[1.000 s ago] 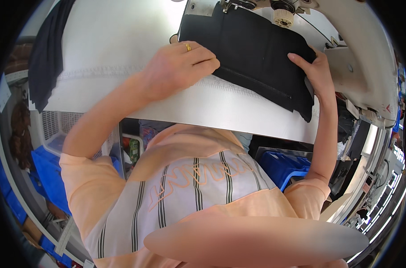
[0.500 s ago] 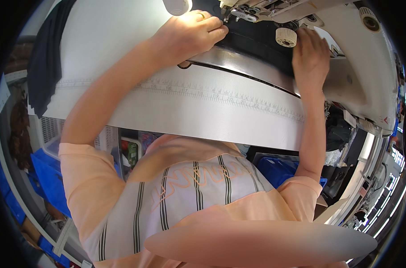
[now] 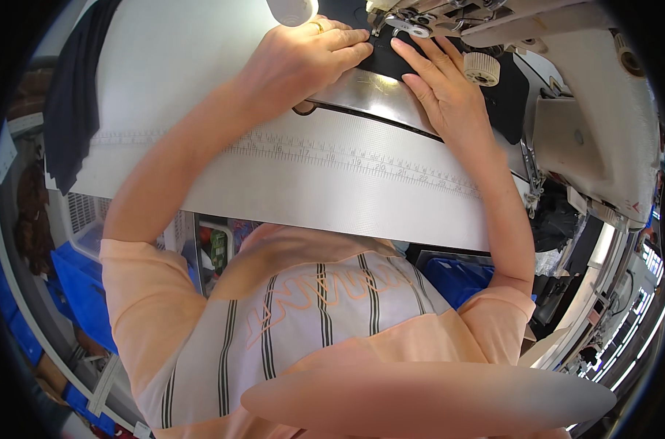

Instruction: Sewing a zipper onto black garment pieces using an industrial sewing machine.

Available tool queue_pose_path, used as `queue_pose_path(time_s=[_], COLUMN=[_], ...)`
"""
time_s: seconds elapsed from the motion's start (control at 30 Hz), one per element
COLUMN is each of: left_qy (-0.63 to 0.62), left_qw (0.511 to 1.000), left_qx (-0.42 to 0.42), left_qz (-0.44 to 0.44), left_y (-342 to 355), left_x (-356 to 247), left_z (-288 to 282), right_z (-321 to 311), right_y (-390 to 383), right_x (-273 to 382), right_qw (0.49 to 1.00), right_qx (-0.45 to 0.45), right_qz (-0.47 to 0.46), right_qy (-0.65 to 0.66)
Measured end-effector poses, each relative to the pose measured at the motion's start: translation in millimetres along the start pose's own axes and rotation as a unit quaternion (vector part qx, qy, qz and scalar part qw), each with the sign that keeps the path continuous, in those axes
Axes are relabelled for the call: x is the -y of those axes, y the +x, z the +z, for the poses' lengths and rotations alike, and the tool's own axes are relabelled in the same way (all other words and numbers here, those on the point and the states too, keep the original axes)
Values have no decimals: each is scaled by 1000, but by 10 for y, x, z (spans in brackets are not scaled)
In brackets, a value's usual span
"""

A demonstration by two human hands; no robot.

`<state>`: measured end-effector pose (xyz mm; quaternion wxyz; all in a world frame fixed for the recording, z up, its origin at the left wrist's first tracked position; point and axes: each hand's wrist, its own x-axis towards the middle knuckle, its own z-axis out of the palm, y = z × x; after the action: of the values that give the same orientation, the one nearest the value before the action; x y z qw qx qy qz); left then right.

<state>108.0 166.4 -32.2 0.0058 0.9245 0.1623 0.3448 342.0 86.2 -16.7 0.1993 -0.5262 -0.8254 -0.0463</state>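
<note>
Dark fabric (image 3: 509, 99) lies on the bed of a sewing machine (image 3: 588, 66), partly hidden by my hands and the machine head. Over its left part rests my left hand (image 3: 303, 62), fingers stretched toward the presser foot (image 3: 377, 28), tips just left of it. A ring shows on one finger. My right hand (image 3: 446, 88) lies flat with spread fingers on the cloth, right of the presser foot. Its fingertips are close to the foot, and the thumb reaches the bare metal plate (image 3: 373, 89). A ridged cream knob (image 3: 482, 69) hangs above the right hand.
A white lamp head (image 3: 291, 10) hangs over my left hand. The pale table (image 3: 332, 186) has a printed ruler along it. More dark cloth (image 3: 73, 102) drapes over the left table edge. Blue bins (image 3: 84, 293) and a white basket (image 3: 84, 216) stand below on the left.
My right hand has moved left from the machine's right side and now lies spread by the presser foot. The fabric has shifted, baring more metal plate. My left hand stays nearly in place.
</note>
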Motion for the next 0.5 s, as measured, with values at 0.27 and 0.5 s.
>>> queue_pose_path(time_s=[0.27, 0.5], left_qy=[17, 63], left_qw=[1000, 997], left_qx=[-3, -1], left_qz=[15, 53], left_y=[-6, 9], left_x=[31, 8], left_z=[51, 4], right_z=[-1298, -3911], right_y=[-647, -2147], right_x=[-52, -3399], right_qw=[987, 806], right_qx=[-105, -301], right_qz=[-76, 509], right_qy=[-99, -35])
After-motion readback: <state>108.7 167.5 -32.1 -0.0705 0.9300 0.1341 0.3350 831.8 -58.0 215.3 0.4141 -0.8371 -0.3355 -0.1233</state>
